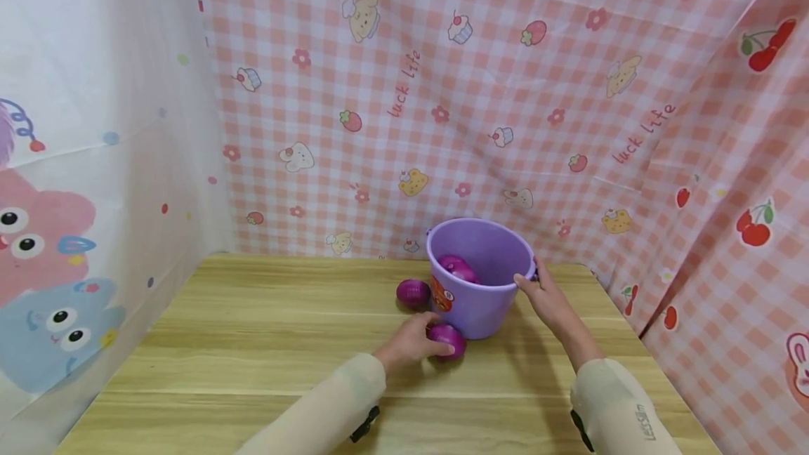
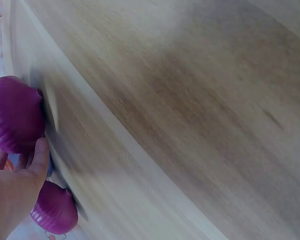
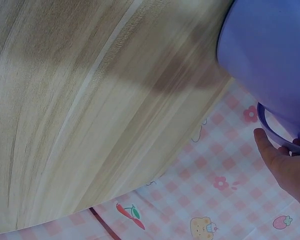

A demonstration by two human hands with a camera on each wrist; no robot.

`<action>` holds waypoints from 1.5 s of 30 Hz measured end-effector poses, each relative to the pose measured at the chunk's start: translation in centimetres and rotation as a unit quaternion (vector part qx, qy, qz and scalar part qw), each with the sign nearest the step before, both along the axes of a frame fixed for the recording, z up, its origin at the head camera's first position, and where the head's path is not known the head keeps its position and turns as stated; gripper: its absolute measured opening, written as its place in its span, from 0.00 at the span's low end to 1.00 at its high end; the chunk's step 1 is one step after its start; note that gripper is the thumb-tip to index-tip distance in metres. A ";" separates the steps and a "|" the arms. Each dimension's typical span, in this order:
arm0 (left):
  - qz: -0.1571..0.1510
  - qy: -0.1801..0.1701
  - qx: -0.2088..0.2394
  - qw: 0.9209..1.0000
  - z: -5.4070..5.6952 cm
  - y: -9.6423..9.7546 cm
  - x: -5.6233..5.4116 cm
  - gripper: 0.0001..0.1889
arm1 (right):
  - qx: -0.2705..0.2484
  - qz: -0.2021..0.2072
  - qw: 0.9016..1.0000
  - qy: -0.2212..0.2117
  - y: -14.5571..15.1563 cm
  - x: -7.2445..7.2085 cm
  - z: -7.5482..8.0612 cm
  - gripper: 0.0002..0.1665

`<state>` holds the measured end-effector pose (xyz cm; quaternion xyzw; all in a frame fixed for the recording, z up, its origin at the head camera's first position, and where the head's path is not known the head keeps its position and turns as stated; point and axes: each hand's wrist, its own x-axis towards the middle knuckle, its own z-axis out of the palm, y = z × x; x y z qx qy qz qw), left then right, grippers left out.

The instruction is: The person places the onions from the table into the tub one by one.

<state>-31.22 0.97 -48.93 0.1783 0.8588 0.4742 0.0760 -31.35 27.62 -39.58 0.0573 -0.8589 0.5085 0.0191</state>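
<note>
A purple bucket (image 1: 477, 311) stands near the table's back edge, with purple onions (image 1: 456, 269) visible inside it. My right hand (image 1: 548, 298) holds the bucket at its right rim, and in the right wrist view its fingers are at the bucket's handle (image 3: 275, 135). In front of the bucket, my left hand (image 1: 409, 343) grips a purple onion (image 1: 450, 343) on the table, thumb on the near side and fingers behind. Another purple onion (image 1: 413, 293) lies left of the bucket. The left wrist view shows the gripped onion (image 2: 15, 115) and the other onion (image 2: 55, 207). The bucket's floor is hidden.
The wooden table (image 1: 253, 343) stretches left and forward of the bucket. A pink checked cloth (image 1: 379, 160) hangs just behind it and along the right side. On the left hangs a white cloth (image 1: 152, 181) with cartoon prints.
</note>
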 end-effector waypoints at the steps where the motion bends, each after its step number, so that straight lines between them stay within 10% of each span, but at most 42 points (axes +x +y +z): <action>1: 0.000 -0.001 -0.001 1.000 -0.1 0.0 0.0 0.33 | -0.001 0.001 1.000 0.000 0.0 0.0 0.0 0.45; 45: -0.011 -0.036 0.012 0.999 2.2 -0.6 1.9 0.30 | 0.003 -0.002 1.000 -0.006 -0.1 0.1 -0.1 0.46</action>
